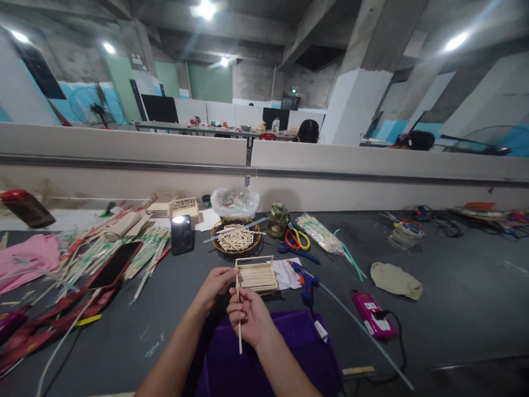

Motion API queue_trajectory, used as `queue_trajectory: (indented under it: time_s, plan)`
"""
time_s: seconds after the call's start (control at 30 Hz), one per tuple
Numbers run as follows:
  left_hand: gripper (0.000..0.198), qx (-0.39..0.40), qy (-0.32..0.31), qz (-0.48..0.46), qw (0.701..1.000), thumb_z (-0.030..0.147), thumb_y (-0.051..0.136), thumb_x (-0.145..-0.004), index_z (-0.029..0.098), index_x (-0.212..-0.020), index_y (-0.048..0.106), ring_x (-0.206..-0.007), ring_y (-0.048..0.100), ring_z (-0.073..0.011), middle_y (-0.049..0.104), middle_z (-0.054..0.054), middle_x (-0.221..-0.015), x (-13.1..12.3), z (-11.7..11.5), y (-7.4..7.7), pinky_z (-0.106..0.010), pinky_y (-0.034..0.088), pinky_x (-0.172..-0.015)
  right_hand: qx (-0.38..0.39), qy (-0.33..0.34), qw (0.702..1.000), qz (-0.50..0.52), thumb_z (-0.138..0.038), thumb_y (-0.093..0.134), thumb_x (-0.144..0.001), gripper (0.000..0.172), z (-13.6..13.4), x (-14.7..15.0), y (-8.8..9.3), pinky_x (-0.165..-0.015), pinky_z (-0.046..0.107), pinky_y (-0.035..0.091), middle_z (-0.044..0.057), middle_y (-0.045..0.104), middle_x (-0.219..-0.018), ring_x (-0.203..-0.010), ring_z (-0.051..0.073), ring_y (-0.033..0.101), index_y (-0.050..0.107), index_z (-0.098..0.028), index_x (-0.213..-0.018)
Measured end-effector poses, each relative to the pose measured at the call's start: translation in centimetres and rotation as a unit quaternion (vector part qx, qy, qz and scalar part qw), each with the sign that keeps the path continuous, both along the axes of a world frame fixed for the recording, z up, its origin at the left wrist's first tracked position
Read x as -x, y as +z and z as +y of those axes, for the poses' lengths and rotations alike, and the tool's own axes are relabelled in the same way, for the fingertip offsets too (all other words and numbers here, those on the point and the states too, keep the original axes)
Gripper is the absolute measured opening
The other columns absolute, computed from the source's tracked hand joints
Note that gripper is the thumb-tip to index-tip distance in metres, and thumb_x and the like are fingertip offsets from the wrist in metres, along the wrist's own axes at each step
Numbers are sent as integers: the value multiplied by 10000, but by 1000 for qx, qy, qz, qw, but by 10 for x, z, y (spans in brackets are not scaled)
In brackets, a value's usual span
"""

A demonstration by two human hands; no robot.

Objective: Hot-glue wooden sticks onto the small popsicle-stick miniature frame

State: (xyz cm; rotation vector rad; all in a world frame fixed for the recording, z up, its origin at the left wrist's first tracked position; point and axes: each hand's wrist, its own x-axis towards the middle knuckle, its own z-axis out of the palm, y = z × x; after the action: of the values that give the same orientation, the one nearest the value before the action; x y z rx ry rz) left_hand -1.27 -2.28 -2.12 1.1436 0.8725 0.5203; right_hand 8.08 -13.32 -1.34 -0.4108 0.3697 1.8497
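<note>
A small model made of thin wooden sticks (257,277), with a slatted flat part and a raised rail, is in front of me. My left hand (217,285) pinches its near left corner between thumb and fingers. My right hand (250,315) is closed around a single wooden stick (240,337). That stick points down toward me, and its upper end reaches the model's left side; whether they touch I cannot tell. A blue glue gun (306,282) lies just right of the model, beside a paper sheet (288,273) with writing.
Behind the model stands a basket of short sticks (236,238), near scissors (298,239) and a glass jar (278,220). Phones (182,236) and bundled sticks (144,256) lie left. A magenta box (374,315) with a cable is right; a purple bin (268,364) is below my hands.
</note>
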Motion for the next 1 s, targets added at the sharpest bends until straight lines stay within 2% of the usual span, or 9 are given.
queue_trajectory:
  time_s: [0.27, 0.77, 1.0]
  plan:
    - [473, -3, -4, -8, 1000, 560, 746, -646, 104, -748, 669, -386, 148, -20, 293, 112, -459, 1, 0, -1, -209, 61, -404, -13, 17, 1000, -10, -169, 597, -792, 97, 3, -2, -4, -358, 98, 161, -62, 457, -535, -396, 19, 351, 584, -88, -844]
    - [459, -1, -7, -7, 1000, 546, 743, -656, 104, -747, 657, -392, 139, -19, 296, 112, -468, 1, 0, 0, -208, 57, -404, -29, 19, 998, -47, -182, 565, -815, 88, 5, -2, -2, -359, 96, 95, -90, 376, -494, -379, 7, 282, 547, -121, -755]
    - [461, -3, 1, 0, 1000, 559, 747, -633, 120, -729, 643, -391, 124, -25, 274, 120, -457, 2, -5, 9, -213, 53, -414, -26, 14, 994, -103, -199, 594, -798, 139, 4, -1, 3, -362, 110, 64, -102, 346, -489, -370, -2, 257, 526, -125, -702]
